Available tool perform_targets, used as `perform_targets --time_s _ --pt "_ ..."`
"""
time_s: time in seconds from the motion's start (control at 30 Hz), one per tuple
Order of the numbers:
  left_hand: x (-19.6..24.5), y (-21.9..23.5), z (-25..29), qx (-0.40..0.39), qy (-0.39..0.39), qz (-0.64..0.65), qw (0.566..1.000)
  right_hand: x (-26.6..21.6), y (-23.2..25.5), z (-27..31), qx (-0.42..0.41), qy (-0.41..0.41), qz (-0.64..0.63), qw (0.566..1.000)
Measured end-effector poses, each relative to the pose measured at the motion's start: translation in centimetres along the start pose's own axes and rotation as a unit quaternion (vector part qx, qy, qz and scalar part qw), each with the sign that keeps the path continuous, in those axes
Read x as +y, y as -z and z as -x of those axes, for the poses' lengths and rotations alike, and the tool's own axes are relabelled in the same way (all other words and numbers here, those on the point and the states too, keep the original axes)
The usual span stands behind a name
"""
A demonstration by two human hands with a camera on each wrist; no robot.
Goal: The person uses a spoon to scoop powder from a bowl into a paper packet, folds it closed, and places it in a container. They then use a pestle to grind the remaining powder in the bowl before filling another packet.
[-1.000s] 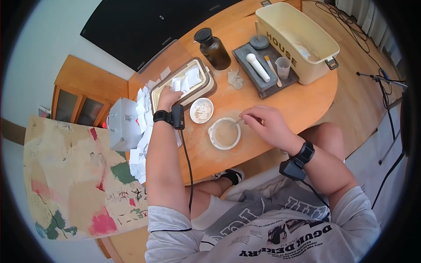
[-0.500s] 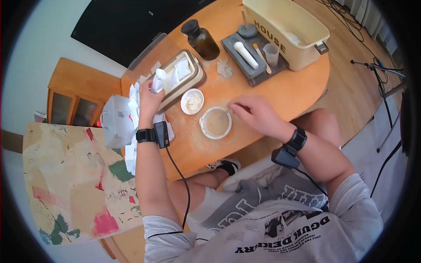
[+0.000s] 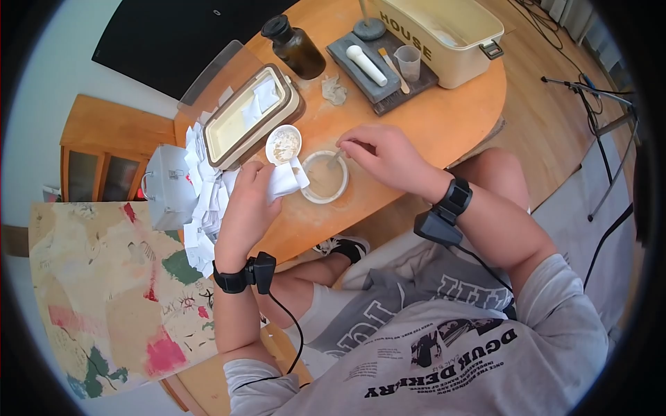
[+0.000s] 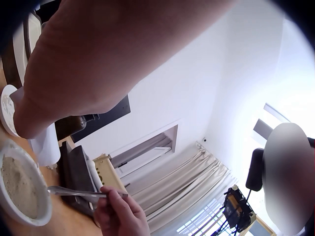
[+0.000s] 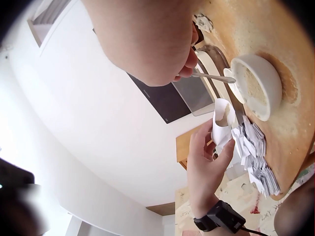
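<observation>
My left hand grips a folded white paper packet at the left side of a white mortar. Its mouth gapes toward the mortar in the right wrist view, with tan powder inside the packet. Between thumb and fingers my right hand pinches a slim metal spoon, whose tip lies at the mortar's rim. Pale tan powder fills the bottom of the mortar. Just behind the packet stands a small white dish smeared with powder.
Behind the left hand are a cream box with a few white packets and a heap of folded packets. Farther back stand a brown glass bottle, a dark slab bearing a white pestle, a plastic cup and a cream tub.
My left hand has taken a packet from the cream box and brought it down and right to the mortar. The right hand stays at the mortar with the spoon.
</observation>
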State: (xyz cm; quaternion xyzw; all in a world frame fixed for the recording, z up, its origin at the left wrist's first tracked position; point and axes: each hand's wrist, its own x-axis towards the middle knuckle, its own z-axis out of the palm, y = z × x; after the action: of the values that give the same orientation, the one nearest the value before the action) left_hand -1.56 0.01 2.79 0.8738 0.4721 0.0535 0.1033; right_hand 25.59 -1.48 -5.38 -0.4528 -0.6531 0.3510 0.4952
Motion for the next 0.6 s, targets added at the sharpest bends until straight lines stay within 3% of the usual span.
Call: perform_targets --time_s 0.3,0.6 --pt "1.9 0.6 -1.6 -0.075 -0.057 -0.118 0.989 -0.2 0.1 -0.2 0.010 0.009 -0.010 1.000" --pt "2.8 0.6 -2.8 -0.100 -0.093 -0.172 0.976 0.3 0.2 -0.1 0.014 0.032 0.003 0.999"
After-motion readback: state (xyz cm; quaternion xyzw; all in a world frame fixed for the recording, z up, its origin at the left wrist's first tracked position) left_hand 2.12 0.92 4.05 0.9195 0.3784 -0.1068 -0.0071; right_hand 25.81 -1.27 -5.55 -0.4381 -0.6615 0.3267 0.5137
